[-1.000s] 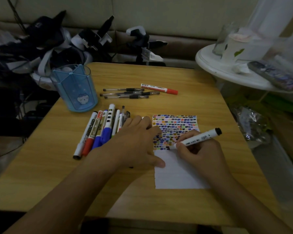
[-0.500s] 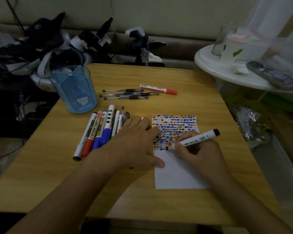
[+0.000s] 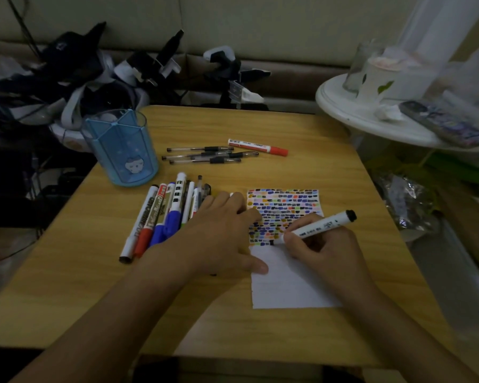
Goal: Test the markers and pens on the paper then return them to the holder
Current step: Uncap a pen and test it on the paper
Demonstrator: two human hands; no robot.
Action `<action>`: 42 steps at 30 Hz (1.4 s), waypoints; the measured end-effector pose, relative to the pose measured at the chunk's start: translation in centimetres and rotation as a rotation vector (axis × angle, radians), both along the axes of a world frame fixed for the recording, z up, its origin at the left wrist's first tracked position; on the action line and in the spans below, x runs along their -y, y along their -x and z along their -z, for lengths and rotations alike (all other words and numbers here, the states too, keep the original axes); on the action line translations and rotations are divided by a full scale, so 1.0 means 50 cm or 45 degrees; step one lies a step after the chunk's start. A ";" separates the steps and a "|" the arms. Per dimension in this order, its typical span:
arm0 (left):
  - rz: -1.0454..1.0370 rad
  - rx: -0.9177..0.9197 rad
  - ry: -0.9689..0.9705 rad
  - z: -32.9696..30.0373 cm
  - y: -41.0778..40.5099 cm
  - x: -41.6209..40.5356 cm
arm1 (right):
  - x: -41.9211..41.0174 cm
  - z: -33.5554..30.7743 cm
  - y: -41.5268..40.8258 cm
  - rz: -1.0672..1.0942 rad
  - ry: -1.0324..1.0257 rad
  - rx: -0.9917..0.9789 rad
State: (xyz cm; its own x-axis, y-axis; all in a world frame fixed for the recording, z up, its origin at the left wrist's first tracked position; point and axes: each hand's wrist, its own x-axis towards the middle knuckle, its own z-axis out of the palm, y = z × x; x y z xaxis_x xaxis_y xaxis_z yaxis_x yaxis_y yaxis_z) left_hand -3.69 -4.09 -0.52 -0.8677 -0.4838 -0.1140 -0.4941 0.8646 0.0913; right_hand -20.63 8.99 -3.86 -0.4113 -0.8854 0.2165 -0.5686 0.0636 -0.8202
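Dim room here, a pale cushioned sofa back running along the far wall, a heap of dark gear and cables piled at its foot on the left. Off to the right, a round white side table with a smooth raised rim, carrying a glass, a white cup and a flat dark device. Front and centre, the wooden table, light grain, rounded corners, matte finish.

On it, the paper, a small white rectangular sheet, its upper half packed with rows of short coloured dashes, the lower half blank. The left hand lies flat, fingers straight, pressing the sheet's left edge. The right hand pinches a white marker with a black end cap, fingers curled round the barrel, dark tip touching the paper at the bottom row of marks. Small print on the barrel, too blurred to read.

Left of the paper, a fanned row of markers, cylindrical plastic, partly under the left hand; one barrel reads "WHITEBOARD". Beyond them, the holder, translucent blue plastic, divided inside, a little cartoon face on its front. Behind, three clear-barrelled pens lying side by side, and a white marker with a red cap just beside them.
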 end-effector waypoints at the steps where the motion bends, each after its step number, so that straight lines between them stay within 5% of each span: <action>1: 0.001 -0.001 0.001 0.000 0.000 0.000 | 0.000 -0.001 -0.001 -0.001 -0.001 -0.012; 42: -0.006 -0.007 -0.015 0.000 0.000 -0.002 | -0.003 -0.010 -0.007 -0.031 0.032 -0.063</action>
